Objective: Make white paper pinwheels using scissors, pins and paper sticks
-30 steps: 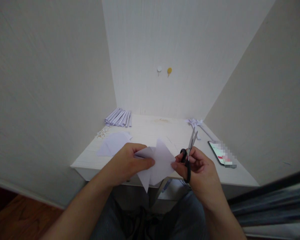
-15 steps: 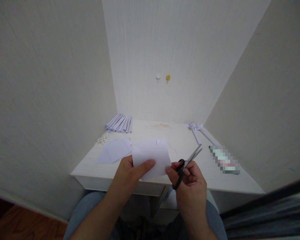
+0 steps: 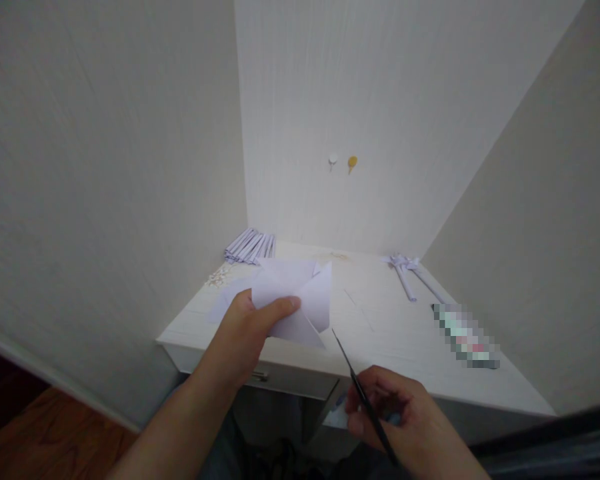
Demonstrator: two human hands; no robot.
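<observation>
My left hand (image 3: 253, 327) grips a white sheet of paper (image 3: 313, 303) above the table, thumb on top. Slits run inward from the paper's corners, so its flaps spread apart. Lower and to the right, my right hand (image 3: 387, 407) is closed on a pair of black-handled scissors (image 3: 361, 392). They are seen edge-on, blades together and tips pointing up toward the paper without touching it. Beneath and left of the held sheet lie more white paper sheets (image 3: 225, 303).
Several rolled paper tubes (image 3: 251, 247) lie at the back left, with small white bits (image 3: 219, 275) nearby. A paper pinwheel-like piece on tubes (image 3: 405, 263) is at the back right, behind a blurred phone-like object (image 3: 465, 337). Two hooks (image 3: 353, 162) hang on the wall.
My right hand has drawn away from the paper, down and right, with the scissors turned and closed. The paper has tilted, and its cut flaps now show. The view has shifted slightly.
</observation>
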